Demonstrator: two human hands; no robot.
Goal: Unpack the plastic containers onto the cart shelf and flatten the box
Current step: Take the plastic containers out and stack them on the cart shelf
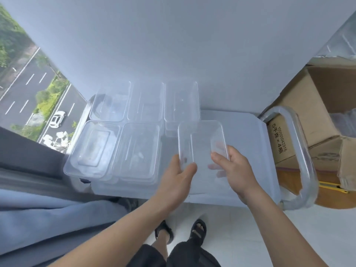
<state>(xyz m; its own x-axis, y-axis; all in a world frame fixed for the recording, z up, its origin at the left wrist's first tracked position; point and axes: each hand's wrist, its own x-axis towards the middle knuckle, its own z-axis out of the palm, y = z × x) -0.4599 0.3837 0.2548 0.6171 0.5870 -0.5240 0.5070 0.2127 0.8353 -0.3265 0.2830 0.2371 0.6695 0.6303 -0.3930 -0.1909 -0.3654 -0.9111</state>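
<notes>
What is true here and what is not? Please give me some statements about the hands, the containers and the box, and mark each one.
1. The left hand and right hand both hold one clear container. True.
2. The cardboard box is flattened. False: it stands open, with its shape intact.
3. Several other clear containers rest on the cart shelf. True.
4. The box stands left of the shelf. False: it is on the right, beyond the cart handle.
5. The held container is full. False: it looks empty.
</notes>
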